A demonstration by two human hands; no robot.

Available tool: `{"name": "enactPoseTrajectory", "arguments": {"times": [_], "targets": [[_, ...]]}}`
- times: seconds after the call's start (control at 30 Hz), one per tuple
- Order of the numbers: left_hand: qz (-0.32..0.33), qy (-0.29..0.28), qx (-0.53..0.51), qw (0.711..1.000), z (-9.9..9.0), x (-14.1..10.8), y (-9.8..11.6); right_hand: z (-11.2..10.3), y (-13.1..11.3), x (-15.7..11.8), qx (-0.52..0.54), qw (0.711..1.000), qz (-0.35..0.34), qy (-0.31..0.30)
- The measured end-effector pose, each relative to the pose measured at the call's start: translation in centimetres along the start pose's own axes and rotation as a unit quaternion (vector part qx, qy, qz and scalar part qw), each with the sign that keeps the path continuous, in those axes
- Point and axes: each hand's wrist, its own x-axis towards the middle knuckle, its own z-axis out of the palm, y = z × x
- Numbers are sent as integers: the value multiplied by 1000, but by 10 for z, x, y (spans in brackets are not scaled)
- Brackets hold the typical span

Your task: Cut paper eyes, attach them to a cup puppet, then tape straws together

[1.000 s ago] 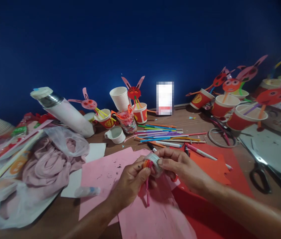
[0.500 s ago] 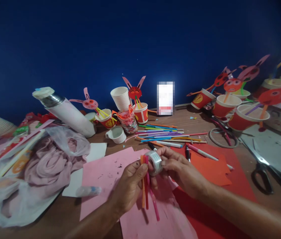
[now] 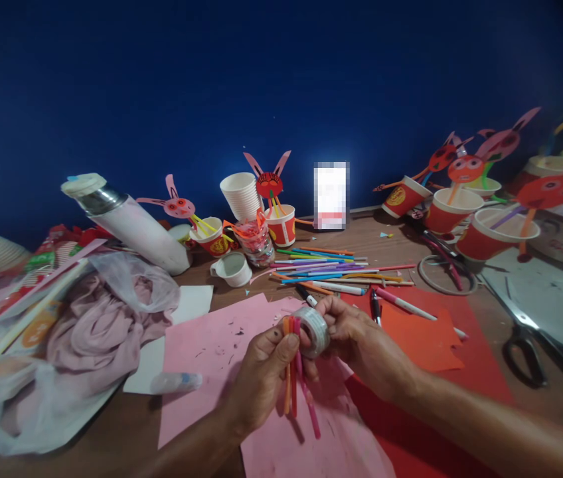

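Note:
My left hand (image 3: pixel 261 375) pinches a small bunch of orange, red and pink straws (image 3: pixel 295 378) that hang down over pink paper (image 3: pixel 222 345). Close beside their upper ends, a roll of clear tape (image 3: pixel 314 330) sits in the fingers of my right hand (image 3: pixel 361 342). Both hands meet above the paper sheets at the table's near middle.
Loose coloured straws and pens (image 3: pixel 331 269) lie behind the hands. Red paper cups with paper animal faces (image 3: pixel 461 192) stand at the right and centre back. Scissors (image 3: pixel 525 338) lie right, a white bottle (image 3: pixel 127 222) and plastic bags (image 3: pixel 87 318) left, red paper (image 3: pixel 431 345) under my right arm.
The straws have swung from bunched behind the tape to hanging straight down from my left hand. The tape roll has turned slightly in my right hand.

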Motion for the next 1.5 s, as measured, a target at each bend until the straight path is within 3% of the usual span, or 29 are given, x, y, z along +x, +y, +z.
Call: {"name": "enactPoseTrajectory", "arguments": {"times": [0.93, 1.17, 1.5], "targets": [[30, -34, 35, 998, -8, -1, -3, 4, -1, -2, 14, 999, -19, -36], [30, -48, 32, 998, -5, -2, -2, 6, 0, -2, 9, 1000, -5, 0], [15, -32, 9, 999, -5, 0, -2, 2, 2, 0, 37, 998, -34, -48]]}}
